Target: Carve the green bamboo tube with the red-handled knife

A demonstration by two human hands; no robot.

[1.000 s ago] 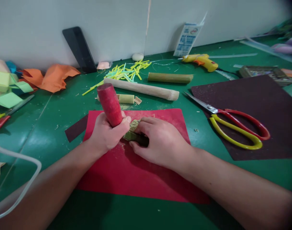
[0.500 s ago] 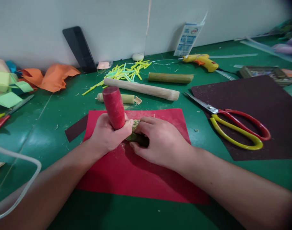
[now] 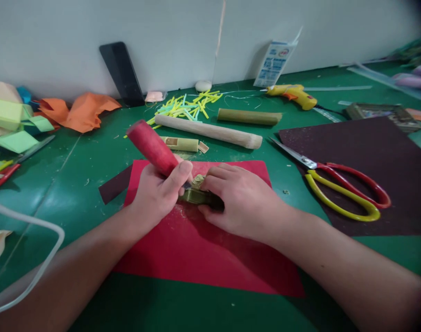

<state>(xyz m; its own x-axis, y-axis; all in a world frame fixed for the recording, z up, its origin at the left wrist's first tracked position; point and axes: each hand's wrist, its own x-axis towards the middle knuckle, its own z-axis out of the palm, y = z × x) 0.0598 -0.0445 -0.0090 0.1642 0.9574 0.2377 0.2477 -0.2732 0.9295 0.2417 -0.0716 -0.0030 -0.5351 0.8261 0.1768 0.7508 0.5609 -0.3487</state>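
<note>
My left hand point(image 3: 158, 193) is closed round the thick red handle of a carving tool point(image 3: 153, 146), its top tilted to the left. A sliver of its dark metal tip shows by my thumb, at the left part of a short green bamboo piece point(image 3: 196, 196). Pale curled shavings lie on top of the bamboo. My right hand point(image 3: 241, 198) grips the right part of that bamboo, fingers over it and thumb on the near side, hiding that end. Both hands are over a red sheet point(image 3: 196, 258) dusted with fine scraps.
Behind the sheet lie a notched bamboo piece point(image 3: 184, 144), a pale stick point(image 3: 210, 131) and another bamboo length point(image 3: 248, 116). Scissors point(image 3: 345, 189) rest on a dark sheet point(image 3: 362, 138) to the right. A glue gun point(image 3: 293, 95) and a leaning phone point(image 3: 122, 74) are farther back.
The red handle has tipped from nearly upright to leaning left. More of the bamboo and shavings shows between my hands. The whole view has shifted slightly.
</note>
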